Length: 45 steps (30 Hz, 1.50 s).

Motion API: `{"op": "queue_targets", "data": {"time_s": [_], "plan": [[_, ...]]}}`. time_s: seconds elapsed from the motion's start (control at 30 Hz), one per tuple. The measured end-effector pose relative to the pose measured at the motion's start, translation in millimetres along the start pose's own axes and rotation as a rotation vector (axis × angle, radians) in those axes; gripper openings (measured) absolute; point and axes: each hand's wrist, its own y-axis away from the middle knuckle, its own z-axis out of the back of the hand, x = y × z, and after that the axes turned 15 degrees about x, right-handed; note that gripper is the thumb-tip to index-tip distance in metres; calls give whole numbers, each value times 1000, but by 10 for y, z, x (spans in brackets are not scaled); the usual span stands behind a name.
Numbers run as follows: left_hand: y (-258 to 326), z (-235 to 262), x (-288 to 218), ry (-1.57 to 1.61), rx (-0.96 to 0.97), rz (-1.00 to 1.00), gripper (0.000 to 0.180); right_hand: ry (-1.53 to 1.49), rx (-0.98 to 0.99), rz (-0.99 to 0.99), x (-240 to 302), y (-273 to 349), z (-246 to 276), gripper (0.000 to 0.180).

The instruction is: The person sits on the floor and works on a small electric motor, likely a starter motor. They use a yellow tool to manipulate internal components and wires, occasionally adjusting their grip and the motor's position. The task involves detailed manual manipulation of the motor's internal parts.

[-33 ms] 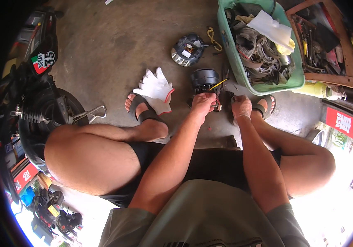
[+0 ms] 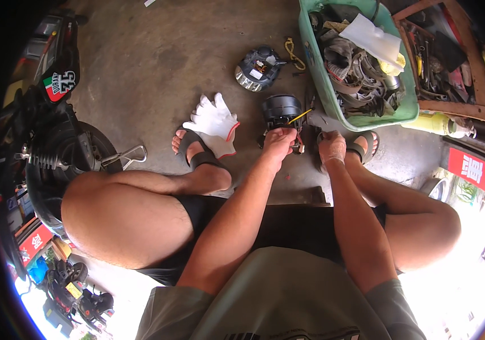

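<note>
Workshop floor (image 2: 157, 68), bare grey-brown concrete, runs out under you; bright daylight washes in along the lower edges. You sit low, knees spread, dark sandals on both feet.

Black round unit (image 2: 282, 106) stands on the floor between your feet, its drum-like end facing away from you and its wiring side toward you. Your left hand (image 2: 280, 143) is on that near side, grip closed on the unit (exactly which part your fingertips pinch is hidden behind the knuckles). A small pale connector (image 2: 300, 148) shows just beside those fingers. Thin yellow stick (image 2: 300, 117) slants across the unit's right flank.

Your right hand (image 2: 332, 148) is low beside your right sandal (image 2: 362, 146), fingers curled; whether its grip has hold of anything, you cannot tell from this angle.

Beyond the unit, a second round unit (image 2: 258, 69), dark with a silvery ribbed edge, lies near a looped yellow cord (image 2: 293, 54). White gloves (image 2: 211, 116), red-edged, lie to your left, by the left sandal (image 2: 208, 158). Right side: green bin (image 2: 383, 119) heaped with worn parts, a white sheet (image 2: 370, 38) on top; next to it, a wooden frame (image 2: 483, 112) full of tools. Far left, a motorcycle wheel (image 2: 102, 141).
</note>
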Motion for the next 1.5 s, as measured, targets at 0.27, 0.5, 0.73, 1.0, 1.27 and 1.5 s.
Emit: {"op": "queue_targets", "data": {"time_s": [0.27,0.5,0.73,1.0,1.27,1.5], "plan": [[-29,2,36,-65,-74,-12,19,-123,-92,-3,177,131,33,19],[-86,36,117,-136,-55,-107,20,-141,575,141,432,289,-38,29],[-70,16,157,-95,-69,-104,19,-743,564,-152,540,443,31,14],[5,-45,91,0,-96,-78,20,-849,527,-92,521,475,-30,10],[4,-90,68,10,-169,-97,16,-367,217,217,469,456,-152,19],[-216,13,305,-158,-216,-156,13,-159,59,361,606,570,-104,22]]}}
